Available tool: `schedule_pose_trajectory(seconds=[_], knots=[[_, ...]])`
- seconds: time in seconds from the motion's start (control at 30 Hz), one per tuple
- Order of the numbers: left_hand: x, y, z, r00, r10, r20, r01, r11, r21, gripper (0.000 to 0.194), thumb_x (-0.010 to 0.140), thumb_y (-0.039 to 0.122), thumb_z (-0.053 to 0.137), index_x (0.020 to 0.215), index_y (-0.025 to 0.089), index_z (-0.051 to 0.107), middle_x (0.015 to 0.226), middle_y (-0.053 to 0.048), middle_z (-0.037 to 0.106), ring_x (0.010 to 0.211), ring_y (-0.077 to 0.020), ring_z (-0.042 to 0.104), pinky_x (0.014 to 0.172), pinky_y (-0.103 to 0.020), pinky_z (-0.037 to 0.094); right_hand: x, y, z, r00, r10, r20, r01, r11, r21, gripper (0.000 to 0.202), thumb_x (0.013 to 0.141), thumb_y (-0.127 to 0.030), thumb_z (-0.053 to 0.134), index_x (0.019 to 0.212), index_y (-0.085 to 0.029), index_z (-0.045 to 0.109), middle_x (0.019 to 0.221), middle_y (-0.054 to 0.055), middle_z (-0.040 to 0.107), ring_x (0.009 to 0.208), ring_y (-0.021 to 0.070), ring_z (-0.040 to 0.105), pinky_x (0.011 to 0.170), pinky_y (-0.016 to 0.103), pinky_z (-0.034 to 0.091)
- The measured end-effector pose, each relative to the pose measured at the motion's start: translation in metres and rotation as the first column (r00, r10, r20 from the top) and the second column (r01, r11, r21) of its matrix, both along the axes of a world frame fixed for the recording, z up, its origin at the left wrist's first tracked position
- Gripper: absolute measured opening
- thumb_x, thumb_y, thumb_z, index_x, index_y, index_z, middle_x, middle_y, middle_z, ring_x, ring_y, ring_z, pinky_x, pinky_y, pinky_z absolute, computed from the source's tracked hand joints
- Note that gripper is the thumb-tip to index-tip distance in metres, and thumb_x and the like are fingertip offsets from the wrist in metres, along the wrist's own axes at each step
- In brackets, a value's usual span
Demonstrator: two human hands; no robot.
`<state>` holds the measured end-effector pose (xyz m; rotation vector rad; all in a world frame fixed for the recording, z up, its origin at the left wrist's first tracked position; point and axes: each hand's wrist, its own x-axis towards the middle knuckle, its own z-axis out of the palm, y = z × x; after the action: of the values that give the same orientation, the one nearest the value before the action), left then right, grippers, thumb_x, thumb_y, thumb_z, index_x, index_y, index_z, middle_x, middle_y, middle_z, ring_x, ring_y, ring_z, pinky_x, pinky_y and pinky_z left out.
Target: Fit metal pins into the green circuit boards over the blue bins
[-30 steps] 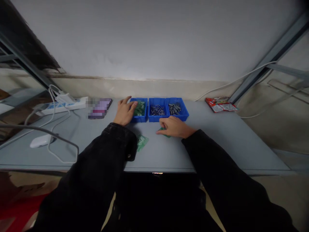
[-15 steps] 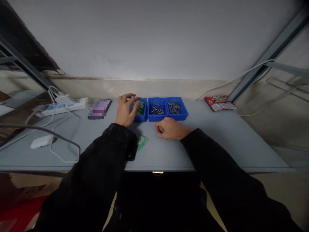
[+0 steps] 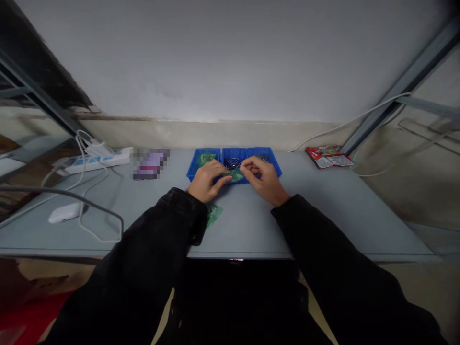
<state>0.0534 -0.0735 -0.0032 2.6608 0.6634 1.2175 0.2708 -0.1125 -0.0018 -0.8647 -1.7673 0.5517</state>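
Note:
A small green plastic bag [image 3: 236,176] is stretched between my two hands, in front of the blue bins. My left hand [image 3: 208,181] is closed on its left end, thumb against fingers. The fingers of my right hand [image 3: 263,178] pinch its right end; whether they also hold something small is hidden. Behind my left hand stands the left blue bin [image 3: 193,165] with green bags [image 3: 206,158] in it. Thin metal pins [image 3: 233,163] lie in the middle bin, and my right hand partly covers the right bin [image 3: 275,165]. Another green bag [image 3: 214,214] lies on the table beside my left sleeve.
On the left of the grey table [image 3: 244,230] are a white power strip [image 3: 104,160], a phone [image 3: 151,164], a white case [image 3: 64,212] and looping cables [image 3: 120,225]. A red packet [image 3: 328,158] lies at the back right, near a metal post.
My left hand has come out of the left bin with a green bag and moved right. My right hand has risen slightly and now grips the bag's other end.

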Motion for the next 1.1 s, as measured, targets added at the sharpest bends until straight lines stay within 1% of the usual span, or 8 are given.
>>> schedule_pose_trajectory(seconds=[0.07,0.17,0.37,0.5,0.6,0.73,0.9,1.1], knots=[[0.0,0.0,0.0,0.999,0.022,0.028,-0.023,0.999,0.032,0.025,0.102,0.035,0.059,0.089,0.017,0.07,0.084,-0.006,0.07,0.083,-0.0219,0.062,0.081,-0.039,0.051,0.0,0.002,-0.003,0.993,-0.018,0.121,0.012,0.999,0.045,0.018,0.095,-0.038,0.067,0.096,-0.021,0.06,0.07,-0.005,0.051,0.058,0.0096,0.043,0.057,0.025,0.035],[-0.001,-0.001,0.002,0.999,0.034,0.041,-0.037,0.998,0.06,0.025,0.101,0.036,0.06,0.09,0.018,0.071,0.084,-0.006,0.071,0.083,-0.0215,0.062,0.081,-0.039,0.051,0.001,0.006,-0.008,0.96,-0.036,0.276,-0.007,0.988,0.154,0.026,0.093,-0.036,0.071,0.08,-0.02,0.055,0.075,-0.003,0.049,0.065,0.0112,0.044,0.063,0.027,0.036],[-0.001,-0.006,0.008,0.998,-0.041,0.044,0.042,0.998,-0.039,0.026,0.096,0.043,0.069,0.104,0.019,0.074,0.099,-0.007,0.077,0.092,-0.0207,0.067,0.089,-0.039,0.052,0.002,0.009,-0.01,0.949,-0.048,0.313,-0.008,0.985,0.174,0.026,0.096,-0.025,0.066,0.074,-0.019,0.053,0.077,-0.002,0.047,0.069,0.0122,0.046,0.067,0.027,0.034],[0.001,-0.007,0.005,0.997,-0.058,0.042,0.061,0.997,-0.052,0.026,0.093,0.044,0.073,0.101,0.019,0.075,0.096,-0.006,0.077,0.09,-0.0204,0.068,0.087,-0.039,0.053,0.003,0.008,-0.011,0.932,-0.056,0.358,-0.008,0.985,0.174,0.023,0.095,-0.019,0.064,0.073,-0.018,0.056,0.076,-0.002,0.049,0.069,0.0119,0.045,0.066,0.027,0.032],[0.002,-0.007,0.002,1.0,-0.013,0.021,0.015,0.998,-0.065,0.021,0.097,0.039,0.067,0.093,0.02,0.075,0.089,-0.005,0.075,0.084,-0.0199,0.067,0.082,-0.038,0.052,0.002,0.007,-0.012,0.915,-0.05,0.4,-0.016,0.987,0.16,0.018,0.096,-0.026,0.065,0.08,-0.018,0.062,0.08,-0.001,0.053,0.07,0.0122,0.047,0.068,0.027,0.034],[0.0,-0.005,0.001,0.997,0.076,0.004,-0.076,0.996,-0.046,0.027,0.097,0.042,0.066,0.086,0.019,0.073,0.079,-0.004,0.071,0.076,-0.0197,0.064,0.076,-0.037,0.05,0.0,0.005,-0.012,0.93,-0.057,0.363,-0.006,0.985,0.172,0.019,0.096,-0.037,0.068,0.1,-0.019,0.066,0.088,0.001,0.059,0.071,0.0131,0.049,0.072,0.027,0.039],[-0.002,-0.002,-0.001,0.994,0.106,-0.014,-0.106,0.993,-0.059,0.03,0.098,0.046,0.065,0.09,0.019,0.074,0.083,-0.005,0.074,0.077,-0.0197,0.067,0.079,-0.036,0.052,-0.003,0.003,-0.006,0.952,-0.008,0.304,-0.05,0.982,0.181,0.023,0.101,-0.033,0.06,0.084,-0.018,0.06,0.085,0.001,0.057,0.075,0.0143,0.052,0.072,0.027,0.039],[0.0,-0.005,-0.003,0.989,0.133,0.067,-0.129,0.99,-0.052,0.027,0.097,0.04,0.069,0.114,0.019,0.071,0.107,-0.008,0.077,0.093,-0.0199,0.072,0.09,-0.035,0.056,-0.006,0.004,-0.003,0.978,0.01,0.21,-0.049,0.982,0.182,0.017,0.098,-0.031,0.066,0.086,-0.018,0.064,0.087,0.002,0.06,0.081,0.0157,0.057,0.077,0.029,0.042]])
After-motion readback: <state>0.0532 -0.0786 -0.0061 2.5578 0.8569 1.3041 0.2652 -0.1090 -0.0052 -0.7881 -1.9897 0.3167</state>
